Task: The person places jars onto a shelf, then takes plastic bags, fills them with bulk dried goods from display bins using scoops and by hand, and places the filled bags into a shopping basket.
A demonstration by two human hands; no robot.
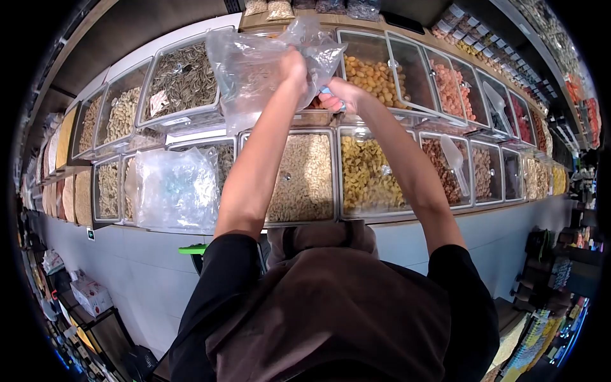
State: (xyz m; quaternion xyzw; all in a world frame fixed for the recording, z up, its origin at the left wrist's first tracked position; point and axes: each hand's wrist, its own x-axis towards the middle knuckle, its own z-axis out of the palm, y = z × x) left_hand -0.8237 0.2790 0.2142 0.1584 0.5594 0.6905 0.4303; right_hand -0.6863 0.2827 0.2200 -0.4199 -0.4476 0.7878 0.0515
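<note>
A clear plastic bag [245,73] is spread over the upper row of bins, crumpled at its top. My left hand [293,69] is closed at the bag's middle, with its fingertips hidden from view. By the bag's lower right edge, my right hand [339,97] has its fingers curled into a grip. Bits of blue show at those fingers, and the bag's edge appears to run into them. Below the hands stand a bin of pale kernels [300,181] and a bin of yellow dried pieces [369,172].
More clear plastic bags [177,190] lie on the lower bins at left. Bins of striped seeds [181,76] and orange-yellow fruit [370,77] flank the hands. White scoops [454,159] rest on bins at right. A raised clear lid [417,73] stands right of the hands.
</note>
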